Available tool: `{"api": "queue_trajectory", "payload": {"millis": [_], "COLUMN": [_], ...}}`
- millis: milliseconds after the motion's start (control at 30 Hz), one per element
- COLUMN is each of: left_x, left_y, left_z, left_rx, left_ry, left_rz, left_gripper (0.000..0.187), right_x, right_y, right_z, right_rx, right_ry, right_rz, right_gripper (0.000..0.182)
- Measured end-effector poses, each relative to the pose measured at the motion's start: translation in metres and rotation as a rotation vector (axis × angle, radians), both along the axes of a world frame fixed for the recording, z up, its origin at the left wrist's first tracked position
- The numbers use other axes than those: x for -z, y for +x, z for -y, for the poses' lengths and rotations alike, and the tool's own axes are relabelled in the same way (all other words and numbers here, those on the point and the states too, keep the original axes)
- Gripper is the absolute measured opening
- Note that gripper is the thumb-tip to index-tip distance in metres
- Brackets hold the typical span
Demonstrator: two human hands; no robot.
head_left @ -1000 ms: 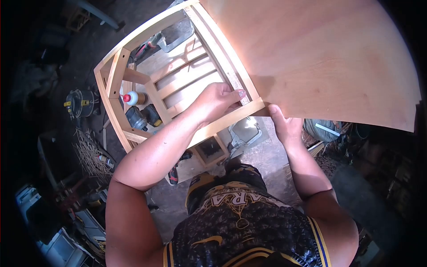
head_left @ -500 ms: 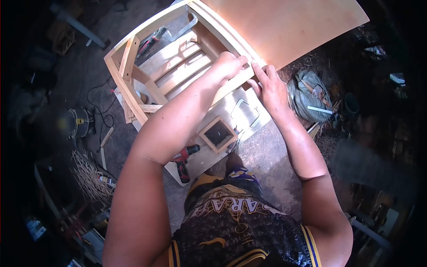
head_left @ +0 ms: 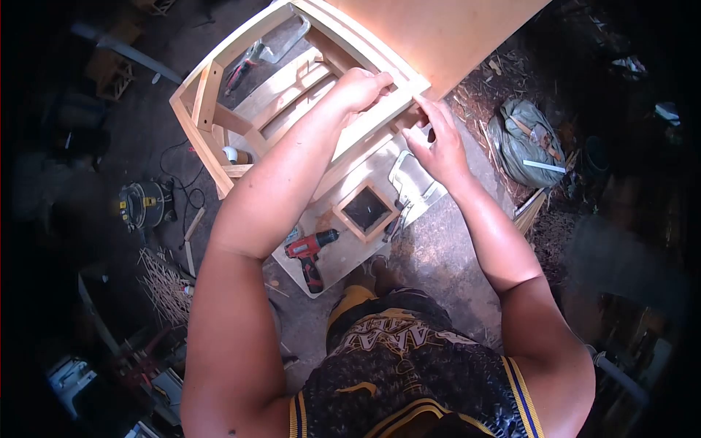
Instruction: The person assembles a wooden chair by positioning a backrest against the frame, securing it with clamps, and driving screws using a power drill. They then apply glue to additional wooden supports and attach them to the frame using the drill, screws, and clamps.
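Observation:
A pale wooden frame (head_left: 208, 95) with slats and angled corner braces lies tilted across the top of the view. My left hand (head_left: 359, 90) reaches over its near rail, fingers curled against the inner side close to the right corner. What lies under those fingers is hidden. At the outside of that same corner is my right hand (head_left: 440, 146), index fingertip on the rail's end and thumb lower down against its side. A large smooth wooden panel (head_left: 445, 36) adjoins the frame's far right side.
Below the frame, a pale board (head_left: 303, 219) carries a red and black cordless drill (head_left: 309, 255) and a small square wooden frame (head_left: 366, 212). A clamp (head_left: 288, 40) sits at the far rail. A stuffed grey sack (head_left: 529, 142) stands right; a black-and-yellow machine (head_left: 146, 204) stands left.
The view has shifted a little, exposing more of the drill. My right hand's fingers have slid lower around the corner and its thumb stands further from the index finger. My left hand remains at the rail.

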State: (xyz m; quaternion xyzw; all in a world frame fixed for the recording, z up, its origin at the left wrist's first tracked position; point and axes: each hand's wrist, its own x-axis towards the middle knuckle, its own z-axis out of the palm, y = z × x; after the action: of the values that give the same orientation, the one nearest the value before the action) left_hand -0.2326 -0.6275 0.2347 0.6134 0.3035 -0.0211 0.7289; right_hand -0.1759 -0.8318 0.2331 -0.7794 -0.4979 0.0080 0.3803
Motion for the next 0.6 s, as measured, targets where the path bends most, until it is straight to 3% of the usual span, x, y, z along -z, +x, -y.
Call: {"api": "queue_trajectory", "payload": {"millis": [33,67,133,167,233,400,467,600], "left_x": [0.001,-0.001,-0.01,-0.011,-0.01,-0.008,-0.008,-0.002], "left_y": [-0.001,-0.001,-0.005,-0.005,-0.004,-0.005,-0.004,-0.005], "left_z": [0.002,0.001,0.008,0.009,0.009,0.007,0.006,0.003], "left_rx": [-0.045,-0.051,-0.07,-0.09,-0.065,-0.092,-0.072,-0.078], "left_ry": [0.01,0.02,0.012,0.003,0.009,-0.032,-0.047,-0.037], "left_rz": [0.038,0.047,0.048,0.045,0.035,0.029,0.028,0.042], "left_gripper": [0.032,0.032,0.032,0.032,0.031,0.032,0.032,0.031], "right_x": [0.014,0.051,0.165,0.217,0.298,0.325,0.321,0.348], "right_y": [0.002,0.001,0.001,-0.008,-0.036,-0.084,-0.095,-0.094], "right_z": [0.011,0.027,0.078,0.107,0.158,0.13,0.123,0.136], "right_rx": [-0.043,0.078,0.336,0.431,0.375,0.53,0.799,0.728], "right_ry": [0.105,0.072,-0.099,-0.303,-0.683,-0.762,-0.677,-0.62], "right_rz": [-0.169,-0.281,-0.454,-0.423,-0.524,-0.715,-0.734,-0.896], "right_gripper": [0.052,0.043,0.035,0.031,0.054,0.061,0.06,0.062]}}
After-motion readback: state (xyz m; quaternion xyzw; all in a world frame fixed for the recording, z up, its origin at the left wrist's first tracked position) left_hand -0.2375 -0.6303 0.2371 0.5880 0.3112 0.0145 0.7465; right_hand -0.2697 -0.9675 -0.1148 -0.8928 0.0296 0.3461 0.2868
